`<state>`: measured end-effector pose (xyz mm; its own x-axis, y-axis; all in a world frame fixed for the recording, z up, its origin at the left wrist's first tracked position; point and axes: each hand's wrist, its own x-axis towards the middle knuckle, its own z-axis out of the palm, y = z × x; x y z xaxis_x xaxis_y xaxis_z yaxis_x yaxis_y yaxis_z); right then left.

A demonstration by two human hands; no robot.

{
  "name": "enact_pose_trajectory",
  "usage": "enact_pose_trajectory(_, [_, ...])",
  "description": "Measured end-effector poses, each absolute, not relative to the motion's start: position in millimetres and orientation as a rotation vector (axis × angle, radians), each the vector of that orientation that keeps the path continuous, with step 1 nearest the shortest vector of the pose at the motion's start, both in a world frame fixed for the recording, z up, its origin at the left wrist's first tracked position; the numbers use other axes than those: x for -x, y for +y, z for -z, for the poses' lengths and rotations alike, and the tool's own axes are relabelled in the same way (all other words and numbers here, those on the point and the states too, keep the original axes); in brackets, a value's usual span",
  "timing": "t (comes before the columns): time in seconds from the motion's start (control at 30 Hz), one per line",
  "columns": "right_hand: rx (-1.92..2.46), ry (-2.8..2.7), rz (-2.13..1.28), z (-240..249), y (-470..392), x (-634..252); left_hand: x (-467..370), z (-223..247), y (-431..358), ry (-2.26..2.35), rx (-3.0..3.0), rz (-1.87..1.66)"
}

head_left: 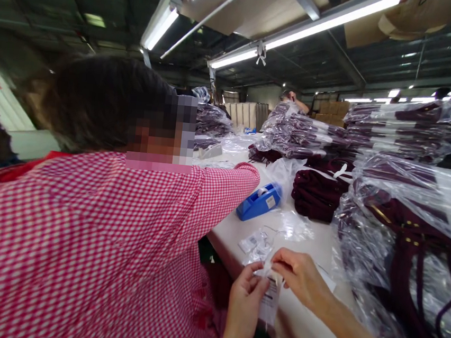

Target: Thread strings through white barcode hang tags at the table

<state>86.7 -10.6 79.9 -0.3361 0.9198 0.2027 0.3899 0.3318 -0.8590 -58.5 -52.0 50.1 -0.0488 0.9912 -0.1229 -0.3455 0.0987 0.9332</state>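
Note:
Near the front edge of the table, my left hand point(247, 298) pinches a small clear plastic bag point(270, 301) with a printed white label in it. My right hand point(300, 277) is closed on the top of the same bag, its fingertips close to those of my left hand. More small clear packets with printed labels point(256, 243) lie on the table just beyond my fingers. A blue tape dispenser point(260, 201) stands farther back. Right of it sits a folded dark maroon garment point(319, 194).
A co-worker in a red-and-white checked shirt point(103, 231) fills the left side, one arm reaching over the white table point(227, 233). Clear-bagged maroon garments point(415, 224) are piled along the right. More bagged stacks point(301, 126) rise behind, with another person beyond them.

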Motion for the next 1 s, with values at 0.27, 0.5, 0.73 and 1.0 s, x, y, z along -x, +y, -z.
enact_pose_trajectory(0.27, [1.149, -1.529, -1.41, -72.8, -13.2, -94.7, 57.1, -57.1, -49.6, 1.096, -0.811, -1.342])
enact_pose_trajectory(0.5, [1.152, -1.51, -1.327, -68.8, -17.2, -95.4, 50.9, -59.3, -54.9, 1.118, -0.892, -1.367])
enact_pose_trajectory(0.73, [1.163, -1.611, -1.145, -74.9, -22.5, -99.2, 50.1, -53.1, -47.2, 1.21, -1.027, -1.336])
enact_pose_trajectory(1.0, [1.125, -1.378, -1.283, -60.4, -14.1, -97.3, 43.7, -60.5, -51.6, 1.121, -0.905, -1.277])
